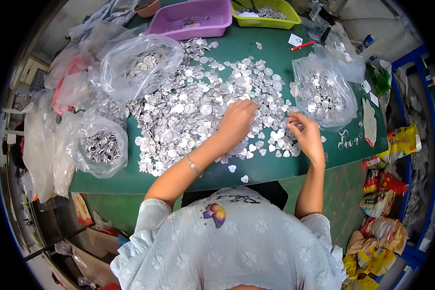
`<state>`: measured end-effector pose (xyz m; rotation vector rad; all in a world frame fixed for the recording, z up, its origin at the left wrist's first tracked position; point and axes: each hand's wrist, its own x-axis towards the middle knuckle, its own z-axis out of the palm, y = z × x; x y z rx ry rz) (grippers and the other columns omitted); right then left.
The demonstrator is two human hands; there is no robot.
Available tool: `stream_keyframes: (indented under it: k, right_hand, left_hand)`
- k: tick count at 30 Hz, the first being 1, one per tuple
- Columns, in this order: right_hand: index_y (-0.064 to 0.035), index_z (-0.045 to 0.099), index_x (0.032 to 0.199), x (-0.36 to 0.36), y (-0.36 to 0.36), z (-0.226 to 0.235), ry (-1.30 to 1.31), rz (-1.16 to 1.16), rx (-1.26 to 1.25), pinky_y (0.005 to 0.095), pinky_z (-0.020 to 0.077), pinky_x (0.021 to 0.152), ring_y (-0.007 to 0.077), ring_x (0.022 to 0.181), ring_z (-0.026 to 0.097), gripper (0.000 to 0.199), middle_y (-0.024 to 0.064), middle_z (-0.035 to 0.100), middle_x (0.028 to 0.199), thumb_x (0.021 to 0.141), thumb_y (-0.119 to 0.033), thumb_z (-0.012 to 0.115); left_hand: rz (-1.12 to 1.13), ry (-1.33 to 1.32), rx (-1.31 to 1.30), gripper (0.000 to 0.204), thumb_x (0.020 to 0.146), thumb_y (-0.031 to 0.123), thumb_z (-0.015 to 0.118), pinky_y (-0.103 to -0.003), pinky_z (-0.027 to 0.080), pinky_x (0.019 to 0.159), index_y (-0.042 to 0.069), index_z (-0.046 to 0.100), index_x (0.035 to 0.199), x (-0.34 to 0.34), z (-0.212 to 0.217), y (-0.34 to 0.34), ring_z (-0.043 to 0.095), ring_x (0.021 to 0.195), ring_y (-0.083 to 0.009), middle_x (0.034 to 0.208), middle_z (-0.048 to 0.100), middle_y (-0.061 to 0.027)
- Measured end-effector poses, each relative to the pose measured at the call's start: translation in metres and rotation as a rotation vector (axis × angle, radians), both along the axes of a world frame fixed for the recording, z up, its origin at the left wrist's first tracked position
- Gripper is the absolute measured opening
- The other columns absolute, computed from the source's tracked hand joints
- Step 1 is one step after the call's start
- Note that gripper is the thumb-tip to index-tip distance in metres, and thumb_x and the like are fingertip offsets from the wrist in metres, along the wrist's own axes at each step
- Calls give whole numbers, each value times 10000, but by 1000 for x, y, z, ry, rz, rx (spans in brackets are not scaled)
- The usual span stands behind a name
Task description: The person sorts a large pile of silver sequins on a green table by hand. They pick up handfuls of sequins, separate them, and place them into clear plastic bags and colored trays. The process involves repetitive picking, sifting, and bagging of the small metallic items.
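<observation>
A wide heap of small silver metal pieces (179, 116), some round and some with wavy edges, is spread over the green table (275, 170). My left hand (238, 120) reaches into the right part of the heap, its fingers bent and close together; whatever lies under the fingertips is hidden. At the heap's right edge is my right hand (304, 131), thumb and fingers curled toward each other over the pieces. Anything between them is too small to make out. Just beyond it stands an open clear plastic bag (345, 99) with silver pieces inside.
Clear bags of metal pieces (141, 67) and darker rings (101, 145) stand at left. Purple (191, 34) and yellow-green trays (290, 21) sit along the far edge. A red pencil (302, 46), several loose rings (343, 140) and a white glove (369, 121) lie toward the right.
</observation>
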<state>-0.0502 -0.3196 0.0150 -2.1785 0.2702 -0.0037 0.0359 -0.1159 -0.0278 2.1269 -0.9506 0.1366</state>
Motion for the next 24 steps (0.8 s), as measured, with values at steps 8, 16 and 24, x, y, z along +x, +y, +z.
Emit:
stream_keyframes:
  k: [8,16,24]
  right_hand:
    - [4,581,1058,-38,-20,-26,-228,-71,-405,386,403,882,336,1023,516,312,152,589,1102,752,-22,632]
    - [-11,539,1140,-41,-2,-38,-224,-143,-446,388,322,945,303,1135,452,386,123,530,1216,796,-162,629]
    - [7,420,1274,-52,20,-61,-230,-159,-497,460,266,992,403,1243,326,567,273,334,1352,807,-231,634]
  left_hand:
    - [-18,-48,446,351,729,145,681,-409,388,803,40,569,1045,9,-15,-16,522,976,-265,1036,521,-92]
    - [-24,72,334,225,723,118,688,-397,385,756,60,542,884,19,3,-10,497,963,-271,943,490,-94]
    - [65,295,-172,143,790,17,637,-304,454,630,11,520,872,11,-4,-4,602,668,-227,796,583,-87]
